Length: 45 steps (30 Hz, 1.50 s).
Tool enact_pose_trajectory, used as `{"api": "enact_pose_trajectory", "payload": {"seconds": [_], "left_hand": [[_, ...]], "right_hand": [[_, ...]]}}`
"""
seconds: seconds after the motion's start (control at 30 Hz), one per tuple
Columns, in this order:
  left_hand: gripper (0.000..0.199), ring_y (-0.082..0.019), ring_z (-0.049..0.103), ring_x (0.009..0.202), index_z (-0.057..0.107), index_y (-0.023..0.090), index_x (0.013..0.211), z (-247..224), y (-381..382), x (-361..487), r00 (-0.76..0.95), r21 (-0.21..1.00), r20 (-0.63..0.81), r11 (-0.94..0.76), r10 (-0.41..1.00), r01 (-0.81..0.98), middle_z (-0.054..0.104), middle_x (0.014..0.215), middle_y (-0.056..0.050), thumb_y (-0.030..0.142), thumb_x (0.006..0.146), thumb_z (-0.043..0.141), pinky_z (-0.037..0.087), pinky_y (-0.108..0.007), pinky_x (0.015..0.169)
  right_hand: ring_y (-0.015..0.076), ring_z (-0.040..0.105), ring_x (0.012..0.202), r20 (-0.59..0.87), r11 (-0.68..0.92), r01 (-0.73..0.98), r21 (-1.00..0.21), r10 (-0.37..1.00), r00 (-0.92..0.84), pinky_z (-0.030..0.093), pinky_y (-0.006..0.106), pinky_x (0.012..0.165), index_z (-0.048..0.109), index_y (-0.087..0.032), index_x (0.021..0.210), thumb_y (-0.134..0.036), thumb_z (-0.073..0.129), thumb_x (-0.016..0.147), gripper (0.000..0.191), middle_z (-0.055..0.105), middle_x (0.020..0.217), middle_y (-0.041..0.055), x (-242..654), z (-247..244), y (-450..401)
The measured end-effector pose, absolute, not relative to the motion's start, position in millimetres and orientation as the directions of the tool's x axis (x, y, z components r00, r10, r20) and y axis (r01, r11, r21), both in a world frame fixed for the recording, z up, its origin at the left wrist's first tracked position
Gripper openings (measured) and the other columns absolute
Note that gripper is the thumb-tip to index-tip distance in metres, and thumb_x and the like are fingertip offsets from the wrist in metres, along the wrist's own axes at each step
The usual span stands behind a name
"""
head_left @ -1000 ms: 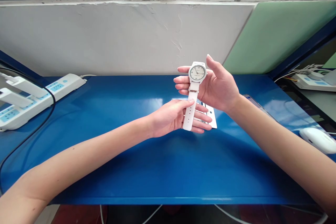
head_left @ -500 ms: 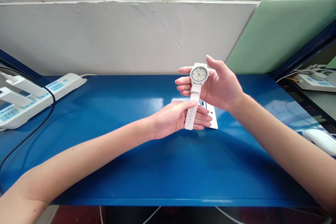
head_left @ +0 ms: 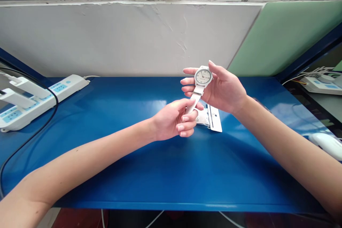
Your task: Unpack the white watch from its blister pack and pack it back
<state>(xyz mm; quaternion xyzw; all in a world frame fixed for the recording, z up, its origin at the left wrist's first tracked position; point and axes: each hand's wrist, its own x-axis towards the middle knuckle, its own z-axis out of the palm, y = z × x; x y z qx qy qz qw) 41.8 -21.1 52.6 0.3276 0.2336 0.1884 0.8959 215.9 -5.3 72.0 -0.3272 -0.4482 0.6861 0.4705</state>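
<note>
A white wristwatch (head_left: 203, 76) with a round pale dial is held up above the blue table, its dial facing me. My left hand (head_left: 176, 118) has its fingers curled and pinches the lower strap between thumb and fingers. The strap's end is partly hidden in that hand. Behind the watch is my right hand (head_left: 224, 87), with fingers stretched under the case and the thumb beside its upper edge, so the watch lies against it. On the table beneath the hands is a clear packet with a white card header (head_left: 215, 118), partly covered by my left hand.
A white power strip (head_left: 62, 86) with plugged-in adapters stands on the left, a black cable (head_left: 32, 136) running past it. At the right edge are a white computer mouse (head_left: 324, 144) and another white power strip (head_left: 324, 84). A wall (head_left: 120, 39) rises behind the blue table (head_left: 128, 174).
My left fingers have curled in, bending the strap's lower end that hung straight before. The watch has tilted slightly, and more of the packet shows. The right thumb has come closer to the case.
</note>
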Motion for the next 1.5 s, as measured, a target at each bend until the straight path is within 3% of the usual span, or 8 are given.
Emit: {"api": "enact_pose_trajectory", "payload": {"seconds": [0.17, 0.33, 0.53, 0.7, 0.87, 1.03, 1.17, 1.5], "left_hand": [[0.047, -0.006, 0.024, 0.029, 0.055, 0.016, 0.071, 57.0, -21.4, 40.1, 0.831, 0.580, -0.235, 0.759, 0.504, -0.296, 0.023, 0.039, 0.009, 0.023, 0.106, 0.025, 0.042, -0.020, 0.044], [0.049, -0.007, 0.035, 0.034, 0.052, 0.016, 0.065, 54.3, -20.4, 40.2, 0.760, 0.558, -0.223, 0.719, 0.610, -0.414, 0.031, 0.042, 0.006, 0.024, 0.104, 0.024, 0.046, -0.023, 0.054], [0.049, -0.011, 0.043, 0.043, 0.057, 0.015, 0.070, 47.5, -24.0, 42.3, 0.782, 0.638, -0.224, 0.695, 0.581, -0.333, 0.042, 0.049, 0.002, 0.040, 0.102, 0.031, 0.050, -0.029, 0.061], [0.026, -0.010, 0.050, 0.050, 0.067, 0.012, 0.100, 42.0, -27.4, 45.9, 0.727, 0.773, -0.176, 0.551, 0.663, -0.314, 0.056, 0.062, 0.000, 0.030, 0.099, 0.048, 0.050, -0.027, 0.063], [0.033, -0.011, 0.053, 0.055, 0.068, 0.008, 0.109, 41.0, -25.8, 46.4, 0.730, 0.794, -0.154, 0.523, 0.665, -0.309, 0.059, 0.068, -0.002, 0.032, 0.103, 0.046, 0.050, -0.028, 0.064], [0.044, -0.013, 0.057, 0.059, 0.071, 0.006, 0.105, 42.4, -24.9, 45.4, 0.784, 0.839, -0.162, 0.502, 0.599, -0.210, 0.061, 0.066, -0.003, 0.047, 0.099, 0.054, 0.050, -0.028, 0.067], [0.038, -0.013, 0.061, 0.060, 0.069, 0.006, 0.107, 43.2, -25.8, 46.4, 0.769, 0.854, -0.232, 0.504, 0.596, -0.133, 0.064, 0.071, -0.006, 0.038, 0.102, 0.049, 0.050, -0.027, 0.065], [0.018, -0.017, 0.070, 0.075, 0.067, 0.007, 0.109, 44.9, -16.5, 43.3, 0.729, 0.841, -0.269, 0.522, 0.630, -0.141, 0.071, 0.083, -0.009, 0.016, 0.098, 0.055, 0.055, -0.035, 0.081]], "right_hand": [[0.0282, 0.072, 0.099, -0.008, -0.162, -0.373, -0.914, 0.924, -0.383, 0.058, 0.048, 0.086, 0.070, -0.018, 0.107, -0.055, 0.045, 0.095, 0.047, 0.077, 0.103, 0.0096, 216.4, 71.2, -4.9], [0.0225, 0.071, 0.100, 0.034, -0.103, -0.360, -0.927, 0.934, -0.355, 0.058, 0.039, 0.091, 0.072, -0.021, 0.104, -0.046, 0.061, 0.091, 0.031, 0.077, 0.097, 0.0051, 216.9, 64.3, -0.9], [0.0169, 0.072, 0.095, 0.107, 0.025, -0.354, -0.935, 0.971, -0.216, 0.059, 0.030, 0.085, 0.074, -0.023, 0.094, -0.040, 0.077, 0.083, 0.021, 0.075, 0.085, 0.0003, 219.4, 54.3, 5.2], [0.0193, 0.071, 0.100, 0.094, 0.044, -0.333, -0.942, 0.986, -0.136, 0.060, 0.030, 0.081, 0.074, -0.025, 0.091, -0.042, 0.079, 0.081, 0.020, 0.077, 0.090, 0.0014, 219.8, 54.2, 6.8], [0.0195, 0.072, 0.097, 0.073, 0.020, -0.342, -0.940, 0.987, -0.142, 0.061, 0.030, 0.080, 0.074, -0.024, 0.093, -0.047, 0.078, 0.079, 0.026, 0.078, 0.094, 0.0026, 215.5, 55.7, 2.7], [0.0198, 0.070, 0.107, 0.070, -0.024, -0.323, -0.946, 0.958, -0.277, 0.057, 0.035, 0.095, 0.074, -0.025, 0.102, -0.045, 0.076, 0.083, 0.027, 0.078, 0.101, 0.0030, 210.5, 55.7, -4.3], [0.0181, 0.068, 0.112, 0.102, -0.010, -0.353, -0.936, 0.949, -0.298, 0.052, 0.035, 0.104, 0.073, -0.026, 0.105, -0.036, 0.068, 0.091, 0.018, 0.077, 0.112, 0.0018, 209.3, 56.2, -5.9], [0.0109, 0.069, 0.075, 0.020, -0.080, -0.441, -0.894, 0.976, -0.218, 0.060, 0.021, 0.068, 0.072, -0.021, 0.105, -0.018, 0.062, 0.091, 0.017, 0.076, 0.099, 0.0011, 216.3, 55.7, -0.8]]}}
